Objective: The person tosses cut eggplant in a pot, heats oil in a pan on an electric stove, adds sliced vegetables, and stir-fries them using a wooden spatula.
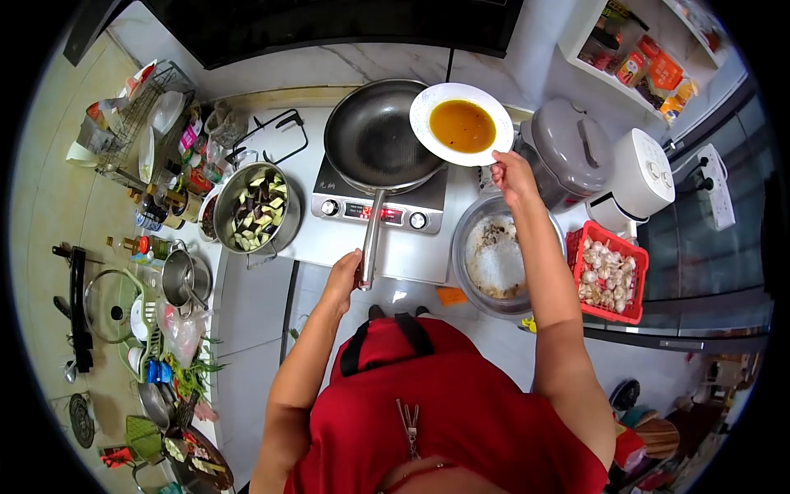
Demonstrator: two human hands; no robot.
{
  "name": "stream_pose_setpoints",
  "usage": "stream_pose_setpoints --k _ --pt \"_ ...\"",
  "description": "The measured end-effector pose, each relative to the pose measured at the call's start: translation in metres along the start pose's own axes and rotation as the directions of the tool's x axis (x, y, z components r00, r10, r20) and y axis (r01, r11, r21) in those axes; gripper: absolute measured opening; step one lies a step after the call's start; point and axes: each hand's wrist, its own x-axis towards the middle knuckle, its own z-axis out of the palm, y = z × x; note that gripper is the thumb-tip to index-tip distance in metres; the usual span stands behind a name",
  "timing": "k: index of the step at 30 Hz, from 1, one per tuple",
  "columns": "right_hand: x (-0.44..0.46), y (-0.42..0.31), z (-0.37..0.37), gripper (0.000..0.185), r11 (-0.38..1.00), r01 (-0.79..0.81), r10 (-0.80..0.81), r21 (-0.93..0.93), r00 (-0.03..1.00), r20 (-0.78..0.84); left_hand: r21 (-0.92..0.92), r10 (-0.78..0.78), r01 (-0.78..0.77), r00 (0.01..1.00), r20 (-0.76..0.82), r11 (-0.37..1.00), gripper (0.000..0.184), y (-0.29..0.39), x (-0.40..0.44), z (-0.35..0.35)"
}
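My left hand (342,278) is closed round the end of the long metal handle of a dark frying pan (378,136). The pan sits on an induction cooker (346,198) with a lit red display, and its inside shows no food. By its rim, my right hand (512,174) grips a white plate (421,123) that holds brown-orange liquid (462,126). That plate is held up just beyond the pan's right edge, partly overlapping it in view. Left of the cooker stands a metal pot (288,226) of cut eggplant pieces (260,210).
At the right are a large metal basin (459,284) with whitish contents, a grey lidded cooker (572,140), a white appliance (638,177) and a red basket (640,284) of garlic. Bottles, a wire rack (173,78) and a small saucepan (177,276) crowd the left side.
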Motion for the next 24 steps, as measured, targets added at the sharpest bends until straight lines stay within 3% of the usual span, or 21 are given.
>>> stream_pose_setpoints --k 24 --pt "-0.0034 -0.0022 -0.0047 0.009 1.000 -0.001 0.001 0.019 1.000 -0.005 -0.009 -0.003 0.003 1.000 -0.023 1.000 0.031 0.0023 -0.0079 0.0046"
